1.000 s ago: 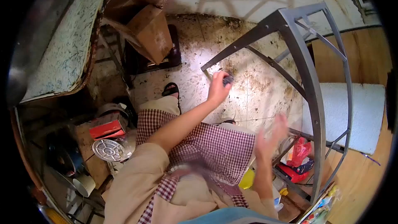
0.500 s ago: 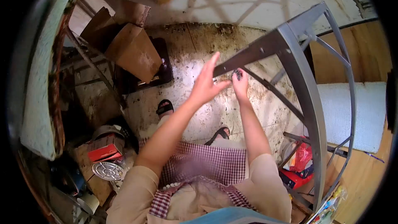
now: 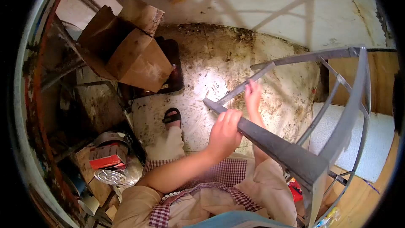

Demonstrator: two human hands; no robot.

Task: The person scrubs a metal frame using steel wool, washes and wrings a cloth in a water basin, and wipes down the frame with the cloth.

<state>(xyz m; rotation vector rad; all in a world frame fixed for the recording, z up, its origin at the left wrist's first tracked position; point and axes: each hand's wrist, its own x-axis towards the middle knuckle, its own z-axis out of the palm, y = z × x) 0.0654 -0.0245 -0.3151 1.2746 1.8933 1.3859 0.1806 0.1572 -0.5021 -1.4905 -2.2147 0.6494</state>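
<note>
Plainly, left hand (image 3: 226,133) grips metal frame (image 3: 282,145), right hand (image 3: 253,97) perhaps touching.

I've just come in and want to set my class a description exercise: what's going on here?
A person in a checked apron has the left hand closed around one leg of a grey metal frame. The right hand is up by a thin crossbar; whether it holds anything is unclear. An open cardboard box sits off to the left, beyond the stained floor.
</note>
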